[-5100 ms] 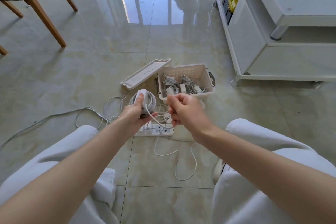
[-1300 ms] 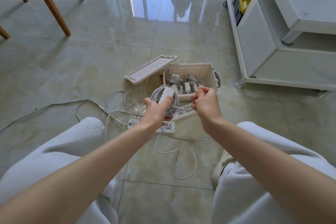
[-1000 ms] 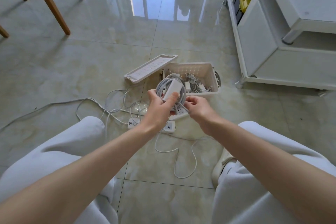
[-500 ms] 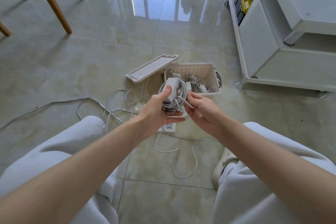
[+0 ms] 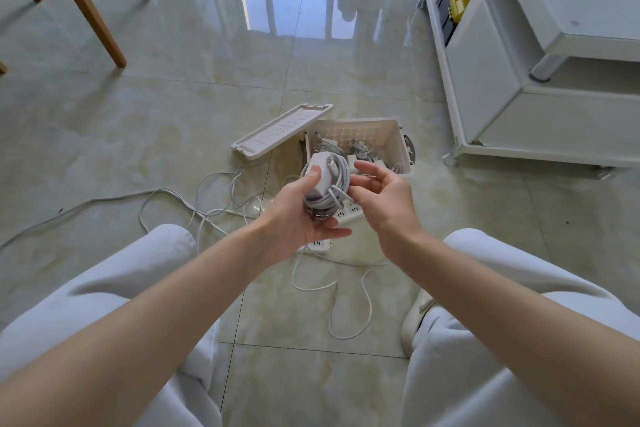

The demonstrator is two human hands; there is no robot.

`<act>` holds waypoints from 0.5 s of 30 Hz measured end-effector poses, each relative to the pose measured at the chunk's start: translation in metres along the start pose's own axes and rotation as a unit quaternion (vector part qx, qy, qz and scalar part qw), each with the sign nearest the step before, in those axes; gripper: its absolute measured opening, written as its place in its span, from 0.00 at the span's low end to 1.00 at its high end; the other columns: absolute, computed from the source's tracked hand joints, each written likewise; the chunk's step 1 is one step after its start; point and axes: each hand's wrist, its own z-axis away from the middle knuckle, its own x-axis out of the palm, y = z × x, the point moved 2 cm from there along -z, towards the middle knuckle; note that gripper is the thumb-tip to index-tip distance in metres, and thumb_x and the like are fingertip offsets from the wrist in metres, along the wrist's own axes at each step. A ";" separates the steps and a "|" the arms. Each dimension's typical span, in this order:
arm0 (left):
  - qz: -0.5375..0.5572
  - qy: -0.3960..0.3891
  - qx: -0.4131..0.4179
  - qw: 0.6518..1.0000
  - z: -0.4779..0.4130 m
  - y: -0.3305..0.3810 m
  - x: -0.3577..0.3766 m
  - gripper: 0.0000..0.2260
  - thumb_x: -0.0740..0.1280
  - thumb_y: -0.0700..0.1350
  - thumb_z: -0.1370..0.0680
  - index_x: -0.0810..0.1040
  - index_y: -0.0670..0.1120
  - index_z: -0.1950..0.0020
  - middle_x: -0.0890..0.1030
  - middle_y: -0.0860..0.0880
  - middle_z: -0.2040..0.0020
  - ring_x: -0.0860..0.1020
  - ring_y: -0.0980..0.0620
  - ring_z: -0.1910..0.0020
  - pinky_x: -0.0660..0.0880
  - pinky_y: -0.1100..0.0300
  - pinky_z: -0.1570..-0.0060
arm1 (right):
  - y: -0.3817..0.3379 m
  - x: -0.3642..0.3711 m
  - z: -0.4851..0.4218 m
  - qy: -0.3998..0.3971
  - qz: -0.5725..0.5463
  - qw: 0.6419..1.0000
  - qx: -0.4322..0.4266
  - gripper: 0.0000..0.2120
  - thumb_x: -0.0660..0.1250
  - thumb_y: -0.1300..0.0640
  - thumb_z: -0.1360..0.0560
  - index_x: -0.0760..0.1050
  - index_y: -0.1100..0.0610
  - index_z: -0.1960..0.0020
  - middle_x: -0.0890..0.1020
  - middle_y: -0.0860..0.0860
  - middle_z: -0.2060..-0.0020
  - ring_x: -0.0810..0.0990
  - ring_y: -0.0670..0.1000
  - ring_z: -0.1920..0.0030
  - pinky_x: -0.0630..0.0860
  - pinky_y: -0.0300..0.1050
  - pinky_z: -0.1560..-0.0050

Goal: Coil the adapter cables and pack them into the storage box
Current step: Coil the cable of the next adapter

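One coiled adapter (image 5: 321, 174) in left hand (image 5: 295, 218), lengthwise toward storage box (image 5: 397, 146)

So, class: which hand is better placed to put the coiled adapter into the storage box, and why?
Left. The left hand holds the coiled adapter just short of the open storage box; the right hand is open beside it.
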 end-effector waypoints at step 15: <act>-0.047 0.058 0.010 0.997 -0.010 -0.010 -0.008 0.32 0.65 0.60 0.27 0.68 0.40 0.32 0.72 0.38 0.48 0.75 0.48 0.66 0.79 0.53 0.64 | -0.001 0.005 0.010 -0.031 0.115 0.990 -0.076 0.13 0.65 0.54 0.24 0.73 0.52 0.40 0.79 0.49 0.61 0.78 0.40 0.64 0.72 0.27 0.64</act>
